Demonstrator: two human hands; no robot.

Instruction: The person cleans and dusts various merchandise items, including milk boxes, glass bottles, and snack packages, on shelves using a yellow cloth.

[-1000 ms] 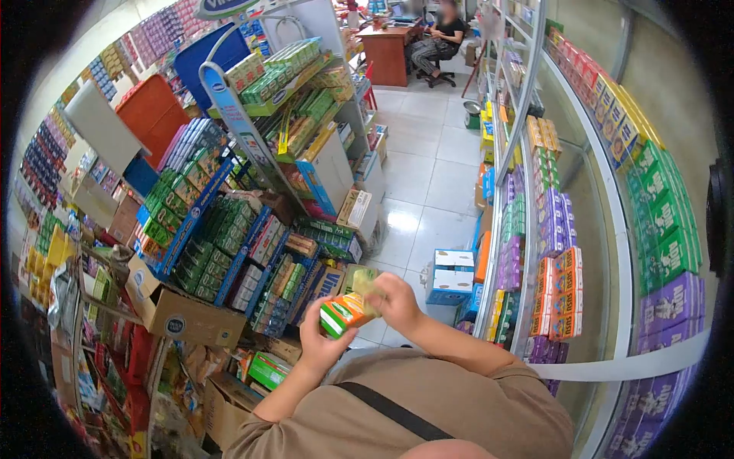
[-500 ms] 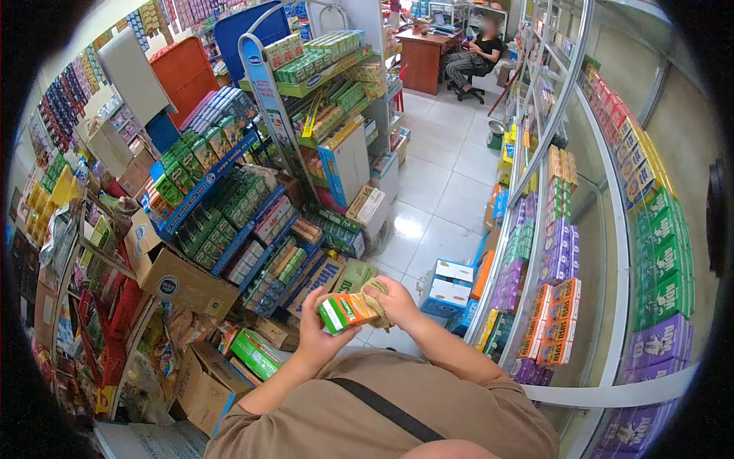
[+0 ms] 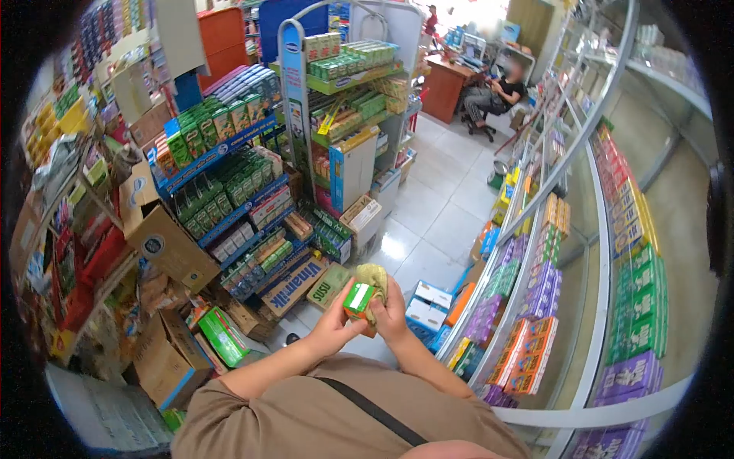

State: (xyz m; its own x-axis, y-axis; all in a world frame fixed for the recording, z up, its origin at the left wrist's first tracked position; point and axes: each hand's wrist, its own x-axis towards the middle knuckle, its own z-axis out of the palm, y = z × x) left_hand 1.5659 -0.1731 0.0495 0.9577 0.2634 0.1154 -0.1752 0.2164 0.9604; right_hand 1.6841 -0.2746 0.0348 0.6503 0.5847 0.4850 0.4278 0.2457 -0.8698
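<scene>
In front of my chest, my left hand [image 3: 335, 327] is closed round a small green, white and orange box [image 3: 358, 298]. Its green and white end faces up, and the orange side is mostly covered by my fingers. A crumpled yellow-green cloth [image 3: 372, 275] is bunched in my right hand [image 3: 393, 312], pressed against the right side of the box. Both hands are close together, the cloth between the box and my right palm.
On the left, a blue rack [image 3: 222, 157] holds several rows of green drink packs. Cardboard boxes [image 3: 172, 359] crowd the lower left. Glass-doored shelves [image 3: 527, 306] with stacked packs line the right. A person [image 3: 501, 96] sits by a desk [image 3: 441, 88] beyond the tiled aisle [image 3: 428, 222].
The box has turned from lying sideways, orange side showing, to having its green and white end up. My hands have drawn closer together, and the camera view has shifted.
</scene>
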